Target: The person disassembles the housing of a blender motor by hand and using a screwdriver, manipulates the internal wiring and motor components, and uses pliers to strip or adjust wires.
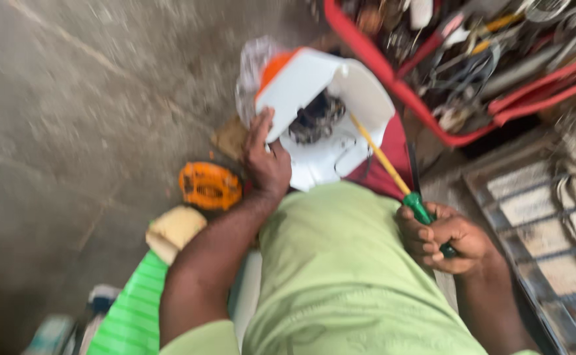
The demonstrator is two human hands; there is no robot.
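While the view is blurred by motion, the main layout can still be made out. A white machine housing [327, 118] with an orange top is held tilted on the lap, its open underside turned toward the person so that a dark mechanism [317, 117] inside is exposed. The left hand [266, 161] is clamped on the housing's left edge, fingers curled over the rim. The right hand [447, 238] is closed in a fist around the green handle of a screwdriver [393, 172], low and to the right of the housing. The tool's long axis is set on a diagonal: the yellow shaft is run up and to the left from the fist, and its tip is brought to the right side of the opening, just beside the dark mechanism; whether contact is made cannot be told. The housing thus lies ahead of both hands, with the left hand on it and the right hand kept well apart, joined only by the shaft. An orange round part [209, 186] is seen on the floor [71, 131] just left of the left wrist, and a red crate of tools [472, 66] is placed beyond, to the right.
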